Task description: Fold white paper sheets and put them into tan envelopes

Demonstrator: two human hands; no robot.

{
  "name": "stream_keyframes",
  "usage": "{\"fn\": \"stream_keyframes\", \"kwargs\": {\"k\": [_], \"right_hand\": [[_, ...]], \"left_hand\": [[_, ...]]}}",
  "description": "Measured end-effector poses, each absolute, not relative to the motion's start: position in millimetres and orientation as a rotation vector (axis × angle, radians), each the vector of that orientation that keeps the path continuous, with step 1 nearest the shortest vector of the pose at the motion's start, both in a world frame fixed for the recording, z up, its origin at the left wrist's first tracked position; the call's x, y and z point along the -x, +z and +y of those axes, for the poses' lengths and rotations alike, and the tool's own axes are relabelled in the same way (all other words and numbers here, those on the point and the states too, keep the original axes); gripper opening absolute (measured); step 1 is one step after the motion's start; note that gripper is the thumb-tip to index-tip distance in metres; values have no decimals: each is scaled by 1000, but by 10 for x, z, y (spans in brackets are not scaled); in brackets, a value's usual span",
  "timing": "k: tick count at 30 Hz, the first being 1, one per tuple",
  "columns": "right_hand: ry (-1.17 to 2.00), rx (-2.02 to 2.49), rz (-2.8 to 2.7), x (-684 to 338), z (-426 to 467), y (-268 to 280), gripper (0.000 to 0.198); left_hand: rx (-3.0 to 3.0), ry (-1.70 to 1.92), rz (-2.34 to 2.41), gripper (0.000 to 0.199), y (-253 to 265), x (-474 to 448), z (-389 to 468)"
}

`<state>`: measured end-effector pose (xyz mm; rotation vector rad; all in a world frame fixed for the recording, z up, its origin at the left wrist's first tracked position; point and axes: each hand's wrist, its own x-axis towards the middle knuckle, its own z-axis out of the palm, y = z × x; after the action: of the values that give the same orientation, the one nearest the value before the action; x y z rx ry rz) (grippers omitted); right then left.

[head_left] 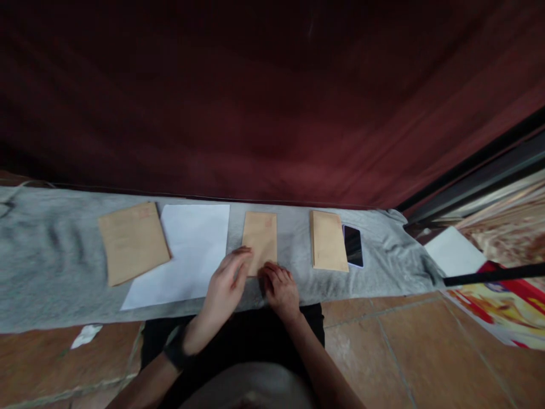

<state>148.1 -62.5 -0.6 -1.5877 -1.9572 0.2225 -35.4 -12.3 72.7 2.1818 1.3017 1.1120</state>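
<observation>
A brown paper envelope (261, 238) lies upright on the grey cloth in front of me, with a small reddish print near its top right. My left hand (227, 278), a dark band on its wrist, rests its outstretched fingers against the envelope's left edge, thumb slightly apart. At the lower right corner, my right hand (281, 289) has its fingers curled onto the envelope's bottom edge; its thumb is mostly hidden. Left of my hands, a large white sheet (193, 244) is partly covered by a stack of brown envelopes (134, 241). Another envelope stack (330, 241) lies to the right.
A dark phone (353, 246) lies partly under the right stack. Grey cloth (51, 255) covers the narrow surface, backed by a dark red panel (272, 113). A black bar (494, 275) and a colourful box (506, 312) stand at right. White scrap (86, 336) lies on the tiled floor.
</observation>
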Motion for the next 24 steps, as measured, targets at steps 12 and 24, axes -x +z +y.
{"fn": "stream_keyframes", "kwargs": {"k": [12,24], "right_hand": [[207,1602,-1960,-1460,-631,72,29],[237,1589,-1929,-1483,-574,52,23]], "left_hand": [[-2697,400,1110,54,159,-168,862],[-2564,484,1043,48,9,342,295]]}}
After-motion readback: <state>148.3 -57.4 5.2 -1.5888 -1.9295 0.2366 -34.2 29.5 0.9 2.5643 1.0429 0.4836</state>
